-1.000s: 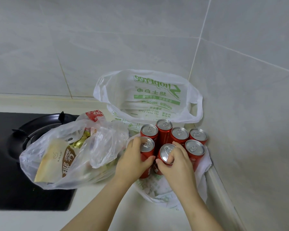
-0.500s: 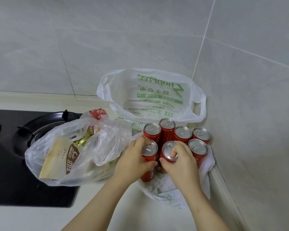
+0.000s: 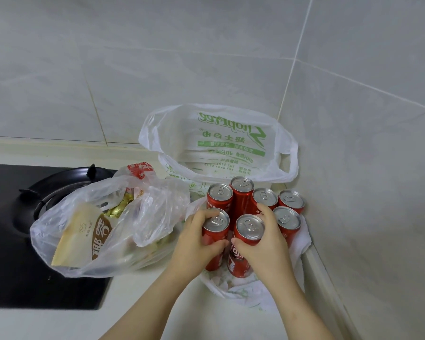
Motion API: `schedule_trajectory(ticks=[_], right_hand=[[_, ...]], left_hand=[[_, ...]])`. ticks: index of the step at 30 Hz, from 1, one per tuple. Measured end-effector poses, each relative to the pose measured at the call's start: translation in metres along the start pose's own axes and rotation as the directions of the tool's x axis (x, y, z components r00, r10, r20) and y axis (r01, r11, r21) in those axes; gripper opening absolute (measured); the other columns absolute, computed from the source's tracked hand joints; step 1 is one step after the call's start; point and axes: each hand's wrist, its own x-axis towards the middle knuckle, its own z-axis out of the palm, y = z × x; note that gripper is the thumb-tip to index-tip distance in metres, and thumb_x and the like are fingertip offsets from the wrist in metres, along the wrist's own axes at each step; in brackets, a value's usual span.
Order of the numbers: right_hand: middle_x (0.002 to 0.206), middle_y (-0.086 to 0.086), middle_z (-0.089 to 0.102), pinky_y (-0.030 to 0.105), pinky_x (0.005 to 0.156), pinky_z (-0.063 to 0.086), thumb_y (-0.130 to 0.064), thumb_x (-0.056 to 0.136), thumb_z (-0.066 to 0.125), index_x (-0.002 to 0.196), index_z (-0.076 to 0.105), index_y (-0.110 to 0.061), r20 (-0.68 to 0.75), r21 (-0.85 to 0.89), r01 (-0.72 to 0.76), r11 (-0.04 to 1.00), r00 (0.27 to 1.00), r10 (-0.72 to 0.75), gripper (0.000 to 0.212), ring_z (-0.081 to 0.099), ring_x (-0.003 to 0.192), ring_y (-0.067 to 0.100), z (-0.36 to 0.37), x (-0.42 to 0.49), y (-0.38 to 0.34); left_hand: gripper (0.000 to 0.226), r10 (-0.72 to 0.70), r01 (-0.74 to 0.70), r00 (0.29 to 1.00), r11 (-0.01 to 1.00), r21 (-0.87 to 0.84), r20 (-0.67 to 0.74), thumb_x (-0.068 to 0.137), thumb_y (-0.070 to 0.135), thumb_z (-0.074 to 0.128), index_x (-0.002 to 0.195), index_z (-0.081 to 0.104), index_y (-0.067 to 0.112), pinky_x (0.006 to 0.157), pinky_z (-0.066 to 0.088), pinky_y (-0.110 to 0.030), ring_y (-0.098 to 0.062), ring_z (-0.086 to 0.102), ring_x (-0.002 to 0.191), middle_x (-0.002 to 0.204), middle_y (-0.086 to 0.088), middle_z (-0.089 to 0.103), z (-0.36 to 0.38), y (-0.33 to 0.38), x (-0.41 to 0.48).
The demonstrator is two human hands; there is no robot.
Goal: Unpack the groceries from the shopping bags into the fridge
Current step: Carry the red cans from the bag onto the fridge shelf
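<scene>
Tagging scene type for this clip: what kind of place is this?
Likely a home kitchen: black gas hob with burner grate, tiled walls meeting in a corner, printed shopping bag on a pale countertop.

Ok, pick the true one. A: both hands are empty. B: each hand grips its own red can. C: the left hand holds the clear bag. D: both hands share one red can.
B: the left hand curls round the front-left red can, and the right hand curls round the front-middle red can.
</scene>
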Motion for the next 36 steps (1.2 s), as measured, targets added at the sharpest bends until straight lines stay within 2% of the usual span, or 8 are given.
schedule_trajectory(ticks=[6,10,15,19,25,29,32,36], right_hand=[[0.102,-0.02,0.058,0.019,0.084,0.042,-0.014,0.064,0.083,0.115,0.042,-0.034,0.005,0.142,-0.099,0.985,0.995,0.099,0.068,0.057,0.101,0.007,0.009,-0.006,0.015],[0.098,-0.018,0.061,0.01,0.062,0.047,-0.009,0.066,0.081,0.111,0.043,-0.034,0.075,0.273,-0.202,0.941,0.979,0.188,0.064,0.059,0.092,-0.001,0.016,-0.007,0.03],[0.102,-0.006,0.067,0.036,0.09,0.051,-0.001,0.063,0.08,0.116,0.048,-0.029,0.098,0.273,-0.277,0.921,0.961,0.26,0.068,0.063,0.096,0.01,0.03,-0.011,0.053],[0.101,-0.008,0.066,0.03,0.089,0.046,-0.005,0.063,0.081,0.114,0.048,-0.03,0.075,0.279,-0.286,0.917,0.958,0.276,0.065,0.062,0.096,0.009,0.034,-0.013,0.056],[0.098,-0.005,0.068,0.023,0.076,0.05,0.001,0.06,0.081,0.114,0.05,-0.024,-0.002,0.275,-0.28,0.92,0.957,0.292,0.067,0.064,0.093,0.012,0.038,-0.018,0.048],[0.092,-0.009,0.069,0.031,0.079,0.052,-0.005,0.06,0.082,0.111,0.055,-0.024,-0.082,0.266,-0.212,0.94,0.967,0.241,0.061,0.065,0.087,0.008,0.031,-0.027,0.024],[0.093,-0.01,0.069,0.036,0.086,0.052,-0.005,0.058,0.083,0.105,0.055,-0.028,-0.122,0.276,-0.142,0.951,0.976,0.182,0.059,0.065,0.088,0.007,0.02,-0.028,-0.003],[0.085,-0.01,0.07,0.037,0.083,0.053,-0.004,0.055,0.085,0.093,0.056,-0.033,-0.122,0.31,-0.057,0.949,0.988,0.099,0.056,0.067,0.083,0.006,0.013,-0.026,-0.041]], left_hand=[[0.074,-0.069,0.063,0.997,0.977,-0.203,-0.021,0.061,0.003,0.082,0.111,0.043,0.04,0.076,0.045,-0.006,0.011,0.057,0.096,0.106,0.021,0.059,0.001,0.0,-0.001],[0.059,-0.171,0.172,0.985,0.975,-0.142,0.017,0.053,0.024,0.08,0.101,0.049,0.037,0.077,0.047,-0.012,0.003,0.061,0.094,0.101,0.016,0.064,0.002,0.0,0.003],[0.062,-0.233,0.242,0.968,0.964,-0.109,0.09,0.051,0.026,0.077,0.105,0.047,0.037,0.083,0.046,-0.019,0.0,0.06,0.096,0.103,0.017,0.063,0.003,-0.003,0.006],[0.082,-0.276,0.287,0.951,0.955,-0.069,0.137,0.049,0.022,0.077,0.125,0.045,0.03,0.091,0.049,-0.032,-0.012,0.061,0.104,0.111,0.01,0.064,0.007,-0.014,0.0],[0.08,-0.246,0.255,0.961,0.965,-0.056,0.124,0.046,0.029,0.075,0.12,0.046,0.033,0.091,0.051,-0.039,-0.011,0.061,0.102,0.111,0.01,0.065,0.004,-0.011,-0.004],[0.075,-0.164,0.171,0.979,0.984,-0.054,0.119,0.049,0.028,0.076,0.111,0.042,0.054,0.086,0.05,-0.019,0.0,0.061,0.101,0.108,0.018,0.065,-0.005,-0.001,-0.013],[0.069,-0.095,0.1,0.991,0.994,-0.05,0.093,0.052,0.029,0.083,0.109,0.047,0.047,0.075,0.041,-0.002,0.013,0.057,0.094,0.098,0.026,0.063,-0.024,0.017,-0.013],[0.063,-0.033,0.034,0.999,0.999,-0.007,0.034,0.059,0.022,0.083,0.108,0.046,0.033,0.067,0.041,-0.005,0.013,0.055,0.084,0.091,0.024,0.06,-0.058,0.043,-0.009]])
